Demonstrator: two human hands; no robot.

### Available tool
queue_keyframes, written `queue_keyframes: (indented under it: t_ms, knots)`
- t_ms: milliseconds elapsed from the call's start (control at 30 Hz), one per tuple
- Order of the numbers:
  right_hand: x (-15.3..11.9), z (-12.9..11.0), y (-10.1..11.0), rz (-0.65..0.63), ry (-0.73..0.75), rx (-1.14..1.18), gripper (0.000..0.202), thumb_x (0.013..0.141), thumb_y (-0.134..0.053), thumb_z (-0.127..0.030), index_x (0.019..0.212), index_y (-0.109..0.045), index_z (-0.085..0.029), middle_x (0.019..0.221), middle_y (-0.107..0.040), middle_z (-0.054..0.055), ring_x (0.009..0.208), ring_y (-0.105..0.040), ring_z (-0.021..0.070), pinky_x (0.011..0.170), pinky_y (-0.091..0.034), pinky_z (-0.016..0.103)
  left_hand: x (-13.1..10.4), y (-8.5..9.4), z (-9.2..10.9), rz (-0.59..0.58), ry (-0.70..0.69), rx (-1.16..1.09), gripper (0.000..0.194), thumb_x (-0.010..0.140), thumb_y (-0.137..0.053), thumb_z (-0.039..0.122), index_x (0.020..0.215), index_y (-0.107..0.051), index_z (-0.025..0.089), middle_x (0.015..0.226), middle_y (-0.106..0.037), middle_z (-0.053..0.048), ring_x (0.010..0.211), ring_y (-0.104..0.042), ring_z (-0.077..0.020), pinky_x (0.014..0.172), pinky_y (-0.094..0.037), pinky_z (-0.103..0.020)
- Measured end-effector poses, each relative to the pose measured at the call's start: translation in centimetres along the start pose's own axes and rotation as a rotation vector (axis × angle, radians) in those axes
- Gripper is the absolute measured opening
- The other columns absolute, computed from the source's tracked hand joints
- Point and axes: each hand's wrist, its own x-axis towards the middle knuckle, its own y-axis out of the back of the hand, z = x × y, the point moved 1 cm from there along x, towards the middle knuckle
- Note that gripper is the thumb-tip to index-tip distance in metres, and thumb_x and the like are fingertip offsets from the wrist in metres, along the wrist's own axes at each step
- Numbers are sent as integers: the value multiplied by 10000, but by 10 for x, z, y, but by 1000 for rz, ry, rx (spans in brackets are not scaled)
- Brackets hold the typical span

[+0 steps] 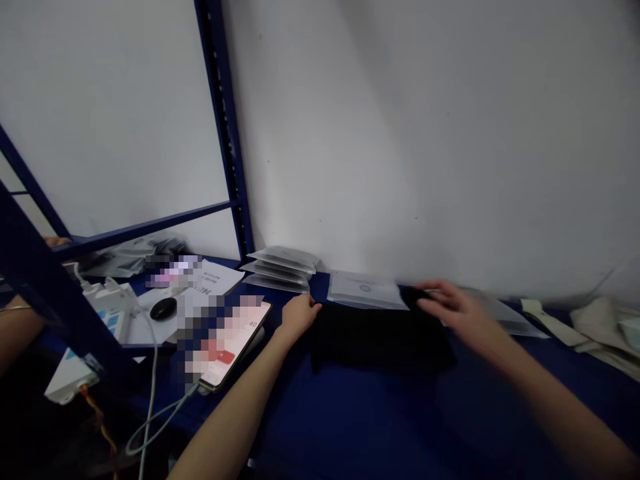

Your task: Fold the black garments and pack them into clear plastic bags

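The cloth (380,340) is being held on the desk (350,427), its long axis running from hand to hand: its far left corner is being pinched by the left hand (299,317), its raised far right edge, apparently, by the right hand (457,308).

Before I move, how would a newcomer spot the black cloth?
Find the blue tabletop against the pale wall. Between the left hand and right hand lies the black cloth, its solid dark fabric unlike the translucent packets behind it.
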Motion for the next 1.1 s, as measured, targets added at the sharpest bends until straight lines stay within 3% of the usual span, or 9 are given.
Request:
queue_keyframes:
  t_ms: [100, 233, 500, 667, 900, 1000, 1100]
  knots:
    - [-12, -28, -34, -343, 233, -153, 276, 772, -496, -312, 1027, -541, -216, 744, -618, 8, 658, -571, 153, 637, -446, 280, 0, 0, -1, 10, -1, 3, 247, 822, -497, 372, 912, -635, 188, 986, -680, -66, 957, -610, -215, 749, -427, -271]
    - [-20, -23, -53, -500, 302, -173, 242, 823, -440, -252, 1050, -513, -211, 720, -575, -10, 627, -527, 127, 612, -416, 257, 0, 0, 0, 33, 11, -6, 235, 824, -502, 364, 909, -639, 193, 964, -686, -60, 940, -614, -205, 740, -426, -264]
    - [-19, 0, -34, -381, 293, -230, 196, 800, -514, -380, 918, -545, -226, 1012, -595, 42, 941, -557, 194, 847, -434, 334, -1, 0, 3, 49, 7, 11, 248, 826, -503, 360, 935, -640, 184, 976, -684, -77, 945, -615, -224, 743, -431, -285]
    - [-31, 4, -49, -464, 387, -315, 244, 824, -490, -353, 1007, -601, -234, 1166, -562, 59, 1063, -531, 212, 930, -418, 365, -6, 1, 7, 35, 82, 33, 277, 837, -484, 383, 914, -652, 175, 961, -683, -104, 938, -623, -244, 741, -438, -301]
    - [-44, 3, -66, -473, 465, -380, 323, 822, -491, -300, 1100, -630, -214, 1235, -564, 84, 1166, -484, 248, 996, -373, 433, -9, 5, 10, 22, 134, 27, 338, 851, -444, 414, 935, -648, 157, 991, -677, -122, 957, -621, -262, 756, -445, -317]
    - [-42, -1, -57, -493, 454, -266, 310, 844, -466, -356, 1075, -633, -232, 1220, -579, 64, 1150, -504, 232, 980, -392, 410, -12, 11, 8, -43, 136, 31, 416, 850, -406, 465, 949, -641, 137, 1024, -666, -141, 973, -614, -282, 758, -448, -331]
    - [-33, -1, -36, -354, 402, -126, 309, 860, -422, -415, 1003, -635, -242, 1129, -628, 50, 1055, -566, 214, 925, -431, 373, -20, 19, 7, -123, 115, 62, 486, 841, -380, 511, 940, -639, 113, 1012, -665, -173, 974, -610, -308, 755, -450, -348]
